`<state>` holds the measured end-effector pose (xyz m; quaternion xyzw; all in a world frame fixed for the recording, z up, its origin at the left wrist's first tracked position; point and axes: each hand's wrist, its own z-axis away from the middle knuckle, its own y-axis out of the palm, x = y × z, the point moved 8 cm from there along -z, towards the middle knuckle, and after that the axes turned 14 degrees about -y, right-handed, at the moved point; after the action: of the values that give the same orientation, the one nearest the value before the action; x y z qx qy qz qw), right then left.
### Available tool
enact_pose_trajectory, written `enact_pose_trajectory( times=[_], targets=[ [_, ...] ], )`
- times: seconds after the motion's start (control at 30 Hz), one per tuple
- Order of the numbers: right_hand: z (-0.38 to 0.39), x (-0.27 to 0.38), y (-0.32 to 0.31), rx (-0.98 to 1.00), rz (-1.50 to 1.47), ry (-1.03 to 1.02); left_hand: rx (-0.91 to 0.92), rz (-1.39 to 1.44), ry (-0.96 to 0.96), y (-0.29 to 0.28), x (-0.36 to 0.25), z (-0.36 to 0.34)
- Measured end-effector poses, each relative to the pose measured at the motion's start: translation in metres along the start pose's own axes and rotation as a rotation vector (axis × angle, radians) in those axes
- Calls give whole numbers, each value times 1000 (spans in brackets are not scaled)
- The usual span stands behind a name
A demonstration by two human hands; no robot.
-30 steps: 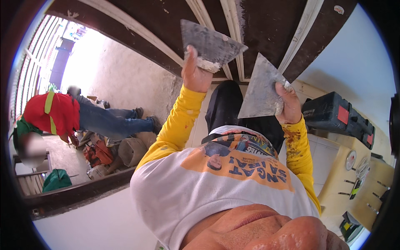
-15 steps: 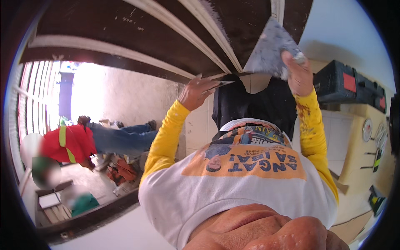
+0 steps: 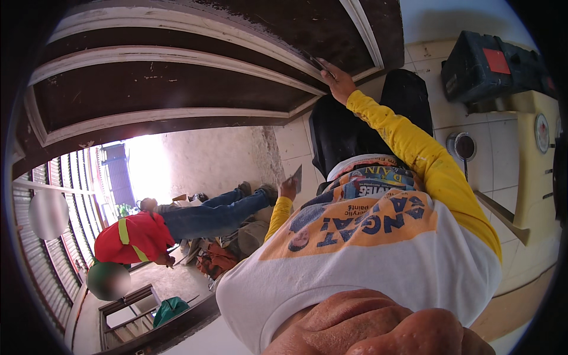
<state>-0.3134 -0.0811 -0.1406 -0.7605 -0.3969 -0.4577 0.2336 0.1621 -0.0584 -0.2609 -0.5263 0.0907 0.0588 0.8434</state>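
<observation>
A dark brown panelled door (image 3: 177, 89) with whitish moulding strips (image 3: 225, 71) stands in front of me. My right hand (image 3: 340, 83) is closed on a putty knife (image 3: 316, 61), seen nearly edge-on, its blade against the door beside a moulding. Lower and to the left, my left hand (image 3: 288, 188) grips a flat grey scraper blade (image 3: 297, 177), held away from the door near my side. The handles of both tools are mostly hidden by my fingers.
A black tool case (image 3: 473, 74) with a red patch sits on the right, near a cream cabinet (image 3: 535, 160). An open can (image 3: 461, 146) rests on the tiled floor. Leftward, a person in red (image 3: 130, 236) stands near piled cloths and rubble (image 3: 216, 257).
My right hand has moved left to the door, its broad blade now edge-on. My left hand has dropped back from the door toward my side. The view has turned.
</observation>
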Motion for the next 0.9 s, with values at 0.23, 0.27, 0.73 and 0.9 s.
enact_pose_trajectory(
  times=[0.23, 0.27, 0.73, 0.9],
  targets=[
    [-8, 21, 14, -56, 73, -201, 23, -60, -334, 56, 121, 12],
    [-6, 16, 10, -34, 148, -223, 50, -27, -304, 71, 101, 5],
    [-27, -86, -26, 806, 245, 383, 15, 69, -130, 25, 23, 8],
    [-46, -71, -9, 614, -93, 824, 1, 32, -181, 35, 36, 10]
  ],
)
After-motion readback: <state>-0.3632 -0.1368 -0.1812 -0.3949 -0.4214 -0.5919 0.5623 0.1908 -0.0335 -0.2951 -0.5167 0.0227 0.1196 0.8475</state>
